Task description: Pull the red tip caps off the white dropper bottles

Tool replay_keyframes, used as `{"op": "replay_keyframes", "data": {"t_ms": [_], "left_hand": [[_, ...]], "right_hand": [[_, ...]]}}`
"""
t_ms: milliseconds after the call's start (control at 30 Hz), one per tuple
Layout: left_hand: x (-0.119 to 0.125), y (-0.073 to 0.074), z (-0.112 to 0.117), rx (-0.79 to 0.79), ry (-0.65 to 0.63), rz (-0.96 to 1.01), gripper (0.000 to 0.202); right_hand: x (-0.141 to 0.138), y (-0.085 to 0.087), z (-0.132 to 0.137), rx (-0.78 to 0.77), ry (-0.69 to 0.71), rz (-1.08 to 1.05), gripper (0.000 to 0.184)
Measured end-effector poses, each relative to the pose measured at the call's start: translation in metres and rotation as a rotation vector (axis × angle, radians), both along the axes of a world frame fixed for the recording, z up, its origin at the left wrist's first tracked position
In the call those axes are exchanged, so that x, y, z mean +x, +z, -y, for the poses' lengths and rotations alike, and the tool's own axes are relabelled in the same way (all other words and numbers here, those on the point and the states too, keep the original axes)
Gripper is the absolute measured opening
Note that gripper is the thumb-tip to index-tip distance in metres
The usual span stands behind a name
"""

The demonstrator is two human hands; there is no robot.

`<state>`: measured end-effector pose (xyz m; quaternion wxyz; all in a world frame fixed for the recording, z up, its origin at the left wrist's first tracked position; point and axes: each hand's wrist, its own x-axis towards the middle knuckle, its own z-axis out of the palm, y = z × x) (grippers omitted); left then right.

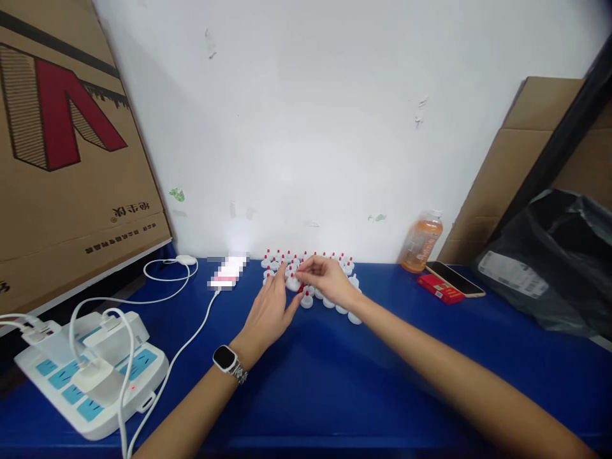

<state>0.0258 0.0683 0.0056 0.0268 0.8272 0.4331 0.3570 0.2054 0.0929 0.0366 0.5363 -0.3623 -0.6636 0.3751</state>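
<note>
Several small white caps with red tips (pixel 329 260) stand in rows on the blue table (pixel 363 370) near the white wall. My left hand (pixel 270 310), with a watch on its wrist, lies among them, fingers closed on a white cap (pixel 292 283). My right hand (pixel 327 279) reaches in from the right with fingers pinched together right over that same cap; I cannot make out whether it holds anything.
A white power strip (pixel 90 370) with plugged chargers and cables sits at the front left. A large cardboard box (pixel 67 146) stands at the left. An orange drink bottle (pixel 421 242), a phone (pixel 454 278), a red pack (pixel 440 288) and a black bag (pixel 554 261) lie at the right.
</note>
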Motion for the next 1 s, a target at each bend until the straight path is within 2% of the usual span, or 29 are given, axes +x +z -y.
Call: {"op": "replay_keyframes", "data": {"t_ms": [100,167,233,367,533,733,1000], "left_hand": [[0.0,0.006,-0.015,0.043,0.11,-0.073,0.047],[-0.002,0.007,-0.021,0.082,0.151,-0.115,0.033],[-0.007,0.005,-0.023,0.107,0.169,-0.113,0.026],[-0.021,-0.003,-0.02,0.106,0.115,-0.081,0.017],[-0.028,-0.006,-0.019,0.065,0.075,-0.045,0.011],[-0.026,-0.005,-0.02,0.032,0.061,-0.035,0.012],[-0.023,-0.009,-0.019,0.016,0.061,-0.042,0.011]], "right_hand": [[0.014,0.021,-0.044,0.184,-0.26,0.267,0.01],[0.018,0.029,-0.077,0.236,-0.346,0.532,0.004],[0.018,0.031,-0.107,0.234,-0.356,0.824,0.008],[0.006,0.021,-0.145,0.2,-0.292,0.986,0.013],[-0.009,0.013,-0.161,0.141,-0.261,1.1,0.017],[-0.015,0.008,-0.167,0.098,-0.289,1.095,0.013],[-0.005,0.007,-0.159,0.185,-0.294,1.082,0.018]]}}
